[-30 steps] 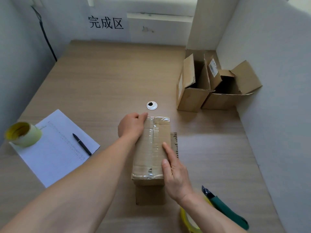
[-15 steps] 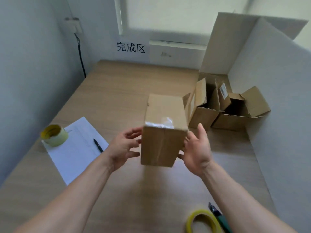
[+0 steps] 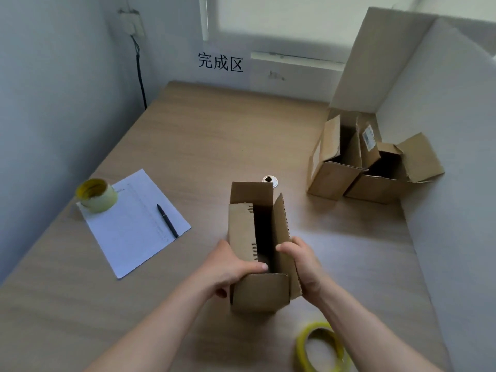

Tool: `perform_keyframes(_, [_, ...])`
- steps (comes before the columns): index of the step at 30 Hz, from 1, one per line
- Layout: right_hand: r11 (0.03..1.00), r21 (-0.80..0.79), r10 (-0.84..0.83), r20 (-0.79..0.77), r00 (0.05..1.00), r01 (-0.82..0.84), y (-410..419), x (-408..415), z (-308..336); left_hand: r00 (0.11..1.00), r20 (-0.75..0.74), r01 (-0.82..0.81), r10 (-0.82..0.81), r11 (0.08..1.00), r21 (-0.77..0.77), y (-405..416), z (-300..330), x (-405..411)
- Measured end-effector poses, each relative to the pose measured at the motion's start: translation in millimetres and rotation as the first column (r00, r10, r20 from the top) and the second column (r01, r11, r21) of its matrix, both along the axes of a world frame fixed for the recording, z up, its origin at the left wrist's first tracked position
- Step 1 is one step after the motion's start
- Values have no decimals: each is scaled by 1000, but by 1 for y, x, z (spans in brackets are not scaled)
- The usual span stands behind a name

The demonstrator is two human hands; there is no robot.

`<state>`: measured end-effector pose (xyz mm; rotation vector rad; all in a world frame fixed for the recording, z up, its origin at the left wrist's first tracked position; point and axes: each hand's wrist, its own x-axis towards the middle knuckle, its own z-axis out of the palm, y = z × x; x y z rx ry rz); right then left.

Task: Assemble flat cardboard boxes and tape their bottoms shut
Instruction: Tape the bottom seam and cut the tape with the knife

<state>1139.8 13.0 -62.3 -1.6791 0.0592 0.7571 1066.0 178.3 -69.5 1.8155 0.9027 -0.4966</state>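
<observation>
A small brown cardboard box stands with its open top toward me, flaps raised, its dark inside showing. My left hand grips its left wall, with the thumb hooked over the left flap's edge. On the other side, my right hand grips the right flap and wall. The box's taped bottom faces down and is hidden. A nearly used-up yellow tape roll lies on the wooden table at the near right.
Two assembled open boxes stand at the far right against the white partition. At left, a paper sheet carries a pen and a fuller tape roll. A round grommet sits behind the held box.
The box lay bottom-up on the table under both hands; it was lifted and turned over, and now its open top faces me. My view has tilted upward.
</observation>
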Motion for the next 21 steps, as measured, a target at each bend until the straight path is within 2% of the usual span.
perform_keyframes(4, [997,-44,-64,141,988,71,6,11,0,999,-28,41,-38,987,155,1,3,18])
perform_keyframes(9, [974,-166,-89,355,931,157,9,57,7,984,106,-145,143,989,7,13,9,54])
perform_keyframes(11, [969,-208,-37,422,906,137,13,76,10,992,79,-97,94,994,40,17,15,69])
perform_keyframes(16, [965,-258,74,459,886,53,26,106,9,990,-121,90,-65,972,215,35,21,117])
perform_keyframes(18, [964,-260,83,481,873,52,31,118,11,986,-140,118,-86,962,244,45,23,134])
perform_keyframes(21, [950,-307,116,527,842,62,42,141,17,992,-93,108,-89,968,228,53,30,157])
